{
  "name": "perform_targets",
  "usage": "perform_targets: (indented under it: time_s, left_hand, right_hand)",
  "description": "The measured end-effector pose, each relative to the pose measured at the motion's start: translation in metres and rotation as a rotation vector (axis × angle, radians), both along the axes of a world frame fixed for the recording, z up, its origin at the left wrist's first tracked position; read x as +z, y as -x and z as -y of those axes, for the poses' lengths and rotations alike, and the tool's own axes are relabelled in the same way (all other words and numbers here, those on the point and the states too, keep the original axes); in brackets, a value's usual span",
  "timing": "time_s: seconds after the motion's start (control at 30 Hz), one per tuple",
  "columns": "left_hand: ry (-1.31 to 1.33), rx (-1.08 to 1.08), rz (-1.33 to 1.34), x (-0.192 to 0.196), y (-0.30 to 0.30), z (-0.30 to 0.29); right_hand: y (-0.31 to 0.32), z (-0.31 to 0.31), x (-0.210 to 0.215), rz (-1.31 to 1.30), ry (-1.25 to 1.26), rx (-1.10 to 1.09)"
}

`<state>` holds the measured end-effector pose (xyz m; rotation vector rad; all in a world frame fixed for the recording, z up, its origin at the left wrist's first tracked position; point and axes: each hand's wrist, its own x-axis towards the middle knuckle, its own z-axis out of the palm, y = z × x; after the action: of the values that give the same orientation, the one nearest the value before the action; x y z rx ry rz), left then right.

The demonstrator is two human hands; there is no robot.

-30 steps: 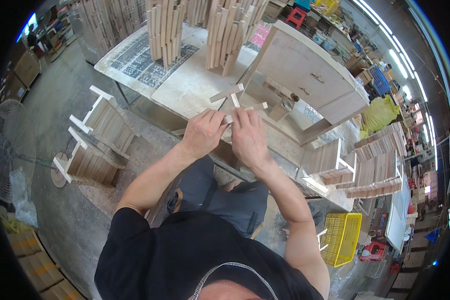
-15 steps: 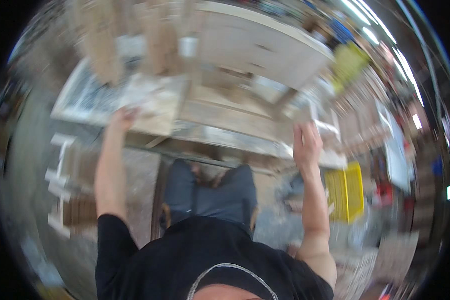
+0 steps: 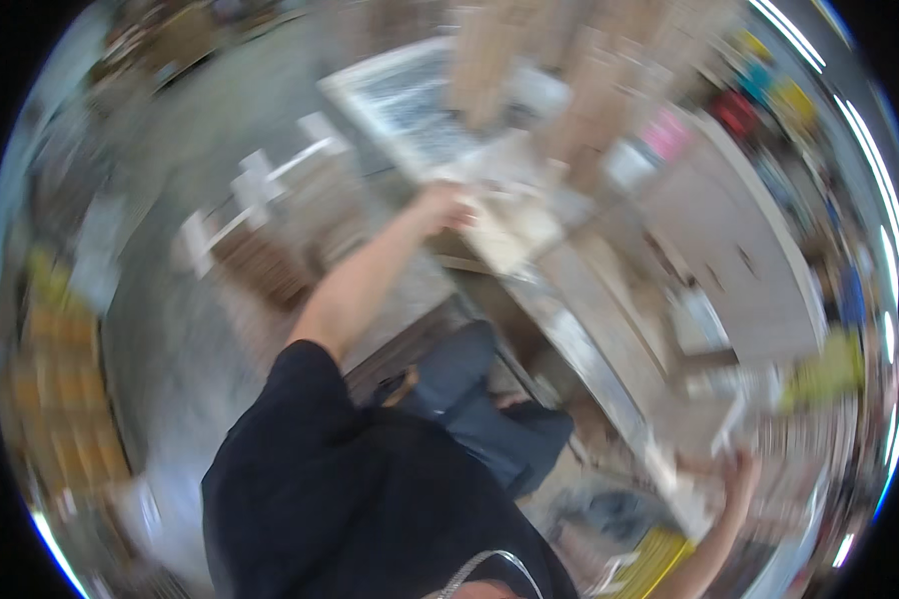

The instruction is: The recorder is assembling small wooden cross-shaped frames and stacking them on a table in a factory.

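Motion smears the picture. My left hand [image 3: 445,208] is at the near edge of a workbench, beside a pale, crumpled-looking heap [image 3: 509,175] and a light board [image 3: 514,235]; its fingers are too blurred to read. Off to the right, my right hand [image 3: 737,479] reaches toward stacked boards [image 3: 794,454]. A short brown piece [image 3: 699,464] lies close to its fingers, and whether I hold it cannot be made out. Between the hands stands a wooden machine table [image 3: 619,339] with a large upright panel [image 3: 734,250].
Tall wooden boards [image 3: 489,60] stand on a white-framed panel [image 3: 395,110] at the far side. Stacked brown pieces with white ends [image 3: 270,265] sit at my left. A yellow crate [image 3: 654,559] is low at right. Yellow-brown stacks [image 3: 65,389] line the left.
My view has swung to the left, so the bench now slants down to the right. More floor and stacks show at left. My right hand has moved toward the stacked boards.
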<state>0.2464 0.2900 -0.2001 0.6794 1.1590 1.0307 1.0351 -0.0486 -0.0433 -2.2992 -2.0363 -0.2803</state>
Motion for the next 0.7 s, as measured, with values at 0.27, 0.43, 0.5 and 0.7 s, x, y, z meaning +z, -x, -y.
perform_targets:
  time_s: [0.27, 0.43, 0.5, 0.7]
  left_hand:
    - [-0.543, 0.528, -1.331, 0.159, 0.160, 0.248]
    - [-0.352, 0.307, -1.873, 0.166, 0.243, 0.195]
    - [-0.198, 0.092, -2.012, 0.127, 0.275, 0.174]
    - [-0.504, 0.304, -1.968, 0.083, 0.368, 0.176]
  right_hand:
    - [0.045, -0.080, 0.045, -0.336, 0.086, 0.046]
    - [0.108, -0.012, 0.062, -0.213, -0.396, -0.034]
    - [0.179, -0.007, 0.058, -0.435, -0.405, -0.128]
    - [0.329, -0.011, 0.009, -0.759, -0.229, 0.061]
